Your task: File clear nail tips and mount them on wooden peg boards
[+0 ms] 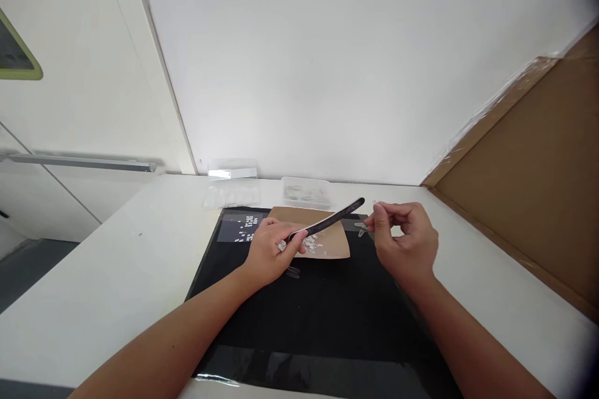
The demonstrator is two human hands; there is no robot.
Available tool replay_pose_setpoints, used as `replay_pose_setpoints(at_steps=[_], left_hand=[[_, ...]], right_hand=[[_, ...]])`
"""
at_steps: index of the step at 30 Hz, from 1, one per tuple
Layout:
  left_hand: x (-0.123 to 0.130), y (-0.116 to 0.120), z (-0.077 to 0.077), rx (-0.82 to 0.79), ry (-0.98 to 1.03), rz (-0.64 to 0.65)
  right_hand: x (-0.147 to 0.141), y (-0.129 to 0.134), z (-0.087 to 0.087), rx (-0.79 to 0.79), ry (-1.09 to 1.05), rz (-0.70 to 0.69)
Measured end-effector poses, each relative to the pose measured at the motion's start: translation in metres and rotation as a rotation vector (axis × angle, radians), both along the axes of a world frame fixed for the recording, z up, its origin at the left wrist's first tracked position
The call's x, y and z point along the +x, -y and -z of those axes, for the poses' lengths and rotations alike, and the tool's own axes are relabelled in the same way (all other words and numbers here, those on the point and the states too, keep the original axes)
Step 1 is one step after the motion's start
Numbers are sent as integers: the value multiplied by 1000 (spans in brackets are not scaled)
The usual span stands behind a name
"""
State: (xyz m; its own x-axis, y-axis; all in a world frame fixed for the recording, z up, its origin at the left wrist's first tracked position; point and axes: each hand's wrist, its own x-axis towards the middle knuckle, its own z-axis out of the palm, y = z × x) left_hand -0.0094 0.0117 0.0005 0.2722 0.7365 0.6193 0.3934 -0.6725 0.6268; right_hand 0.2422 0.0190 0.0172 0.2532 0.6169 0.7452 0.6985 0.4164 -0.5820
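My left hand (269,251) is closed around one end of a curved black nail file (336,217), which slants up to the right. To the right of the file's free end, my right hand (406,242) pinches a small pale, clear piece (375,202) that looks like a false nail tip; most of it is hidden by the fingers. The two held things are apart. Under the file lies a sheet of brown paper (334,246) with many small white bits (311,244) on it. Several clear nail tips (360,229) rest beside my right fingertips, and others (292,272) lie below my left hand.
A black mat (318,312) under a clear sheet covers the white table (126,274). On its left is a dark card with white stickers (229,229). Behind stand a clear lidded case (231,192) and a clear box of nail tips (306,193). Cardboard (528,156) leans at right.
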Motion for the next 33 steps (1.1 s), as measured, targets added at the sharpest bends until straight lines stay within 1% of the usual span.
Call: replay_pose_setpoints(at_steps=[2,3,4,5,7,8,9,10,12,15,17,19,21,24,26,28,29,31,33], left_hand=[[0,0,0,-2,3,5],[0,0,0,0,6,6],[0,0,0,4,9,6],[0,0,-1,8,11,6],[1,1,-1,13,14,3],[1,1,-1,13,14,1],[1,1,-1,9,12,1],[1,1,-2,5,11,3],[1,1,-2,4,9,4],[1,1,-2,14,10,2],[1,1,-2,21,17,2],[1,1,-1,26,24,10],[1,1,-1,31,27,18],[1,1,-1,31,22,17],[0,1,-2,25,16,11],[0,1,-2,19,11,6],[0,1,-2,17,7,4],[0,1,-2,17,3,0],[1,1,-2,18,0,-2]], right_hand=[[-3,0,4,-65,79,-10],[-5,1,7,-108,147,-49],[-9,2,10,-146,229,-113],[-12,4,13,-168,319,-206],[-19,8,16,-161,462,-399],[-21,11,17,-149,495,-458],[-23,13,16,-136,504,-487],[-24,14,15,-123,488,-486],[-23,15,12,-87,410,-415],[-16,11,8,-47,251,-209],[-10,6,6,-59,165,-71],[-7,1,6,-92,116,-19],[-6,0,7,-139,119,-63],[-12,3,10,-168,249,-249],[-17,8,11,-140,363,-381],[-22,12,12,-100,418,-451],[-23,13,12,-82,417,-455],[-23,14,10,-61,368,-418],[-19,12,9,-65,277,-320]])
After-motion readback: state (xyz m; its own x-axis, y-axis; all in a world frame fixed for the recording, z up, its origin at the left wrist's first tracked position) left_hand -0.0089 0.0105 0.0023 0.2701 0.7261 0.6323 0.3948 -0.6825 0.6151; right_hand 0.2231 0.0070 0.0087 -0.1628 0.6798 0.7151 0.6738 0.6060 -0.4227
